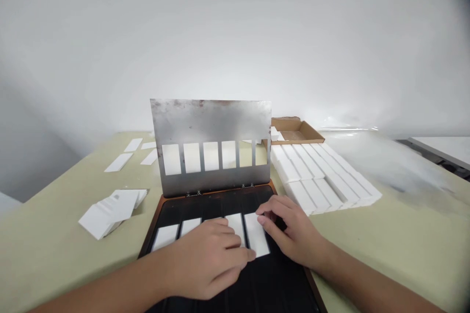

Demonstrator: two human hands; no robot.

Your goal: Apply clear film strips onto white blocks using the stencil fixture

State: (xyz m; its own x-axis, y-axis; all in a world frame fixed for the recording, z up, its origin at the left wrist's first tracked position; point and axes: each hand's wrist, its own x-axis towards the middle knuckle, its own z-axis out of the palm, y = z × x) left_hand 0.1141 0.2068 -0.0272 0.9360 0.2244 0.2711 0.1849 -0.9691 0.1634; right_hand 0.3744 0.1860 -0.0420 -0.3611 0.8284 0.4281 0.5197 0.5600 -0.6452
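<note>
A black tray (271,283) with a brown rim lies in front of me, holding a row of white rectangular cards (166,235). Its metal lid (209,120), with a row of slots, stands upright at the back. My left hand (209,264) lies palm down on the middle cards, fingers together and flat. My right hand (293,234) rests on the tray beside the rightmost card (256,239), its fingertips touching that card's upper right edge.
Rows of white blocks (323,176) lie right of the tray, with an open cardboard box (297,131) behind them. A fanned stack of white cards (110,210) sits left, with loose cards (119,161) farther back. A grey wall stands behind the yellowish table (404,234).
</note>
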